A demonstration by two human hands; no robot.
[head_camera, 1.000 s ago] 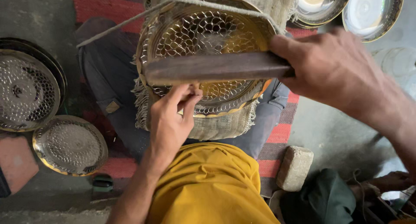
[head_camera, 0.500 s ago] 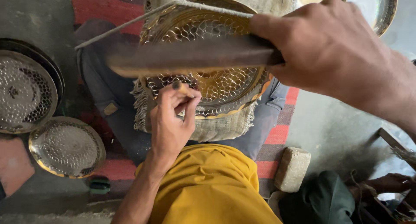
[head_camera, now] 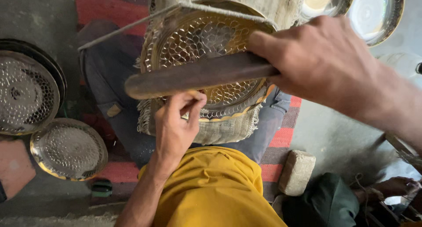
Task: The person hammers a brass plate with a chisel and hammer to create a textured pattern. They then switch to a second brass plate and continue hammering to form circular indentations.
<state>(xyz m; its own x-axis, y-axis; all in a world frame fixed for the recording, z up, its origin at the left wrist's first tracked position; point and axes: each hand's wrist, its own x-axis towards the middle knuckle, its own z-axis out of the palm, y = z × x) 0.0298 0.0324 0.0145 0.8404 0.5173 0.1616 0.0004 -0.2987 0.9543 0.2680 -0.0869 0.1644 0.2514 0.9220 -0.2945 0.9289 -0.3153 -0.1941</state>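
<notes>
The right hand (head_camera: 325,64) is closed round one end of a dark wooden mallet (head_camera: 198,75), a smooth, rounded stick whose long axis runs nearly level across the view, its free blunt end pointing to the person's left and dipping slightly. The stick hangs just above a round brass plate (head_camera: 206,38), golden and shiny, its whole face punched with a honeycomb of small dimples. The plate is tilted up toward the camera and rests on a coarse, frayed burlap pad (head_camera: 220,130) laid over the person's lap, with a string (head_camera: 132,27) stretched across its upper rim.

The left hand (head_camera: 176,126) sits at the plate's lower edge, fingers pinched together with the tips pressed down toward the metal; whether a small punch is held between them I cannot tell.

On the grey floor to the person's left lie two more dimpled plates, a silvery one (head_camera: 26,95) and a smaller one with a brass rim (head_camera: 68,150). Two smooth, shiny dishes (head_camera: 378,11) lie at the upper right. A pale stone block (head_camera: 296,172) sits by the striped red rug (head_camera: 281,137).
</notes>
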